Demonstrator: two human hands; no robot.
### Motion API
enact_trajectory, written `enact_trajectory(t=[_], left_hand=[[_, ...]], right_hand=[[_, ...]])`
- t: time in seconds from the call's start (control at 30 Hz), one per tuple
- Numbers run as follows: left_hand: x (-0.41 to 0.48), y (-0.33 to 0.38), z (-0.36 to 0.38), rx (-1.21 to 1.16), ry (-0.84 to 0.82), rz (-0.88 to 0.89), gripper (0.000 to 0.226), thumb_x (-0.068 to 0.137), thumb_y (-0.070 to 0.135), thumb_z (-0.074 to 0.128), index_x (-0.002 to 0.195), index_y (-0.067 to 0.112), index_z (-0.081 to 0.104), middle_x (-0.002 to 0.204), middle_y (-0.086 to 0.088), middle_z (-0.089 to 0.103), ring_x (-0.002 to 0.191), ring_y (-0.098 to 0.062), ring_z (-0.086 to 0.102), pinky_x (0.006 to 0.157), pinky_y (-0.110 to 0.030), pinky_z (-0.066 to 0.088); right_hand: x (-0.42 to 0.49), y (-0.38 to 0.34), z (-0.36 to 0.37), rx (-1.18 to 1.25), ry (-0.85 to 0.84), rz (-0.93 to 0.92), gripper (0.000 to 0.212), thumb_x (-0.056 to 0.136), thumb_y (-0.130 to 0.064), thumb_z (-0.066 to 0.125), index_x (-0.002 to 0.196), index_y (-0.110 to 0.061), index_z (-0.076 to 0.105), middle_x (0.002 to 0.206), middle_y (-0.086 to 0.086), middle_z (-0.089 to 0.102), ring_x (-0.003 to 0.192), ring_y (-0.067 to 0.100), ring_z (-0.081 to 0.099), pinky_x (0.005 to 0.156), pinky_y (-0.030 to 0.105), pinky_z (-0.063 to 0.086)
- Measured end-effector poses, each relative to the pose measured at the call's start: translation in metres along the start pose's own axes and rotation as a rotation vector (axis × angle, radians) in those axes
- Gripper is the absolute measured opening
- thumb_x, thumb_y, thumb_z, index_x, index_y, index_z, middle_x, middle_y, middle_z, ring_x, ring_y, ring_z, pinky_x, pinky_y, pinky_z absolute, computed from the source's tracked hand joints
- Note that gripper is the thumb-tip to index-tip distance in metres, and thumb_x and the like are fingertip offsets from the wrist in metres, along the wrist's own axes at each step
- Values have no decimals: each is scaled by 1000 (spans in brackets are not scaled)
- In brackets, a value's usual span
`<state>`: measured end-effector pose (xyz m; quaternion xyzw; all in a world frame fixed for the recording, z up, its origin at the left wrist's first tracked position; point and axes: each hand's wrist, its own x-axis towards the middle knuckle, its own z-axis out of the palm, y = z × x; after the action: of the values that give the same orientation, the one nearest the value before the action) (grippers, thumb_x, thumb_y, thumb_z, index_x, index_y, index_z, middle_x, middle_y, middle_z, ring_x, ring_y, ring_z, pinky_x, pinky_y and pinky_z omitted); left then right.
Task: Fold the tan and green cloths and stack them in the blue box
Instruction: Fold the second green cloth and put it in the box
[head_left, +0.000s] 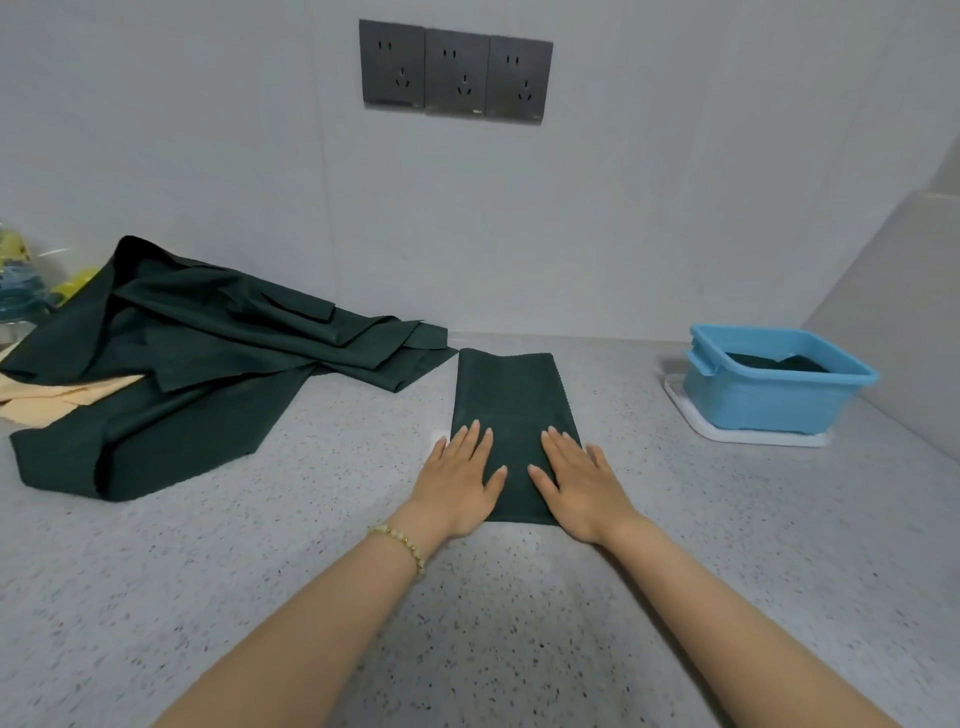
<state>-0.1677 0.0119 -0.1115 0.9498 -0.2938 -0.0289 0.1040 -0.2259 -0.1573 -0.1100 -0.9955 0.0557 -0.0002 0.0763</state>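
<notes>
A dark green cloth (511, 395), folded into a long narrow strip, lies flat on the speckled counter in the middle of the view. My left hand (460, 480) and my right hand (576, 480) press flat on its near end, fingers straight, side by side. At the left lies a heap of unfolded dark green cloths (208, 364), with a tan cloth (57, 395) showing from under its left side. The blue box (774, 387) stands at the right on a white tray, with a folded dark green cloth (779, 362) inside it.
The speckled grey counter (311, 571) ends at a grey wall with three dark sockets (454, 73). A side wall closes the right, just behind the box. Yellow and blue items in clear wrapping (23, 286) sit at the far left edge.
</notes>
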Motion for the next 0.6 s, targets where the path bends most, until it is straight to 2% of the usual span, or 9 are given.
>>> enact_trajectory(t=[0.2,0.3,0.4,0.5,0.6], left_hand=[[-18,-5,-4,12,-59,67,72,95,63,16,152,26,-8,159,-6,-17,146,-17,-15,118,-32,-10],[-46,-8,-2,-24,-98,117,84,78,83,14,148,43,-10,157,-7,-23,144,-18,-22,115,-33,-14],[-69,-14,-4,-25,-137,189,86,66,95,19,140,61,-10,156,-5,-25,143,-18,-25,117,-40,-13],[-77,-23,-13,4,-177,236,91,66,94,28,141,59,-11,156,3,-25,143,-13,-26,117,-44,-14],[-80,-28,-20,-1,-199,243,94,71,89,35,146,51,-8,156,15,-15,143,-10,-17,114,-38,-16]], right_hand=[[-19,8,-8,12,-81,-54,67,99,-53,14,151,-18,-8,159,-2,-11,145,9,-12,119,34,-9],[-42,10,-7,39,-89,-136,73,95,-61,16,151,-21,-7,159,-4,-13,144,6,-15,118,31,-11],[-70,16,-8,42,-92,-236,88,84,-75,15,151,-23,-8,157,-9,-16,141,1,-19,115,24,-14],[-86,25,-13,-2,-115,-296,103,74,-86,16,151,-23,-11,155,-12,-20,140,-2,-20,114,21,-14],[-89,31,-20,-68,-138,-310,104,74,-86,17,151,-22,-10,156,-11,-16,142,-1,-16,117,23,-12]])
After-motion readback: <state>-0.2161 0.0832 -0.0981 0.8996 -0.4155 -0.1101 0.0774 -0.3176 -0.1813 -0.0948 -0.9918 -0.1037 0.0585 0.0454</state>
